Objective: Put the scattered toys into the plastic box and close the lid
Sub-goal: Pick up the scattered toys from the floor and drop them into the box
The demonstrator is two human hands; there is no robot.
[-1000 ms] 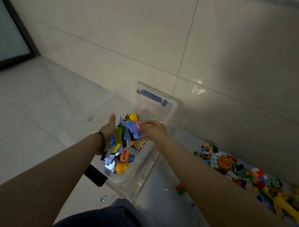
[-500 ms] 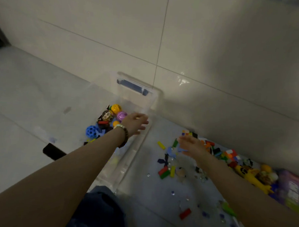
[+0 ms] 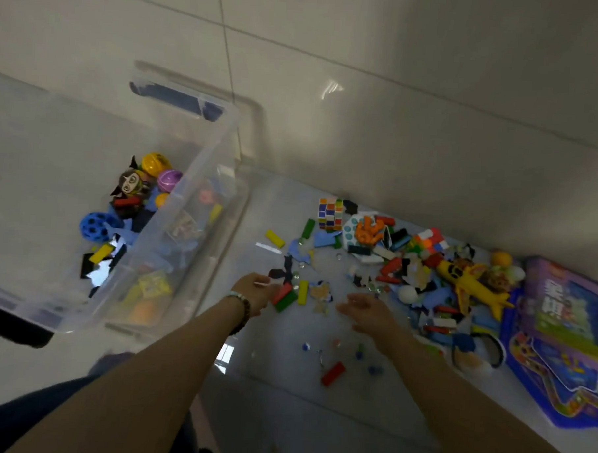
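L hand [image 3: 253,289] fingers at red block [image 3: 283,291], grip unclear, R hand [image 3: 369,313] fingers apart, clear box [image 3: 204,160] w/ toys [image 3: 130,184] inside

HEAD VIEW: A single wide-angle camera worn on the person's head looks forward and steeply down at the floor [image 3: 315,442], at arm's length. Both forearms enter from the bottom edge, and the left hand [image 3: 253,289] and right hand [image 3: 366,311] meet near the centre of the frame. The clear plastic box [image 3: 210,157] takes up the left side and the scattered toys [image 3: 409,262] the right. The tiled wall [image 3: 399,93] runs across the top, its foot slanting down to the right.
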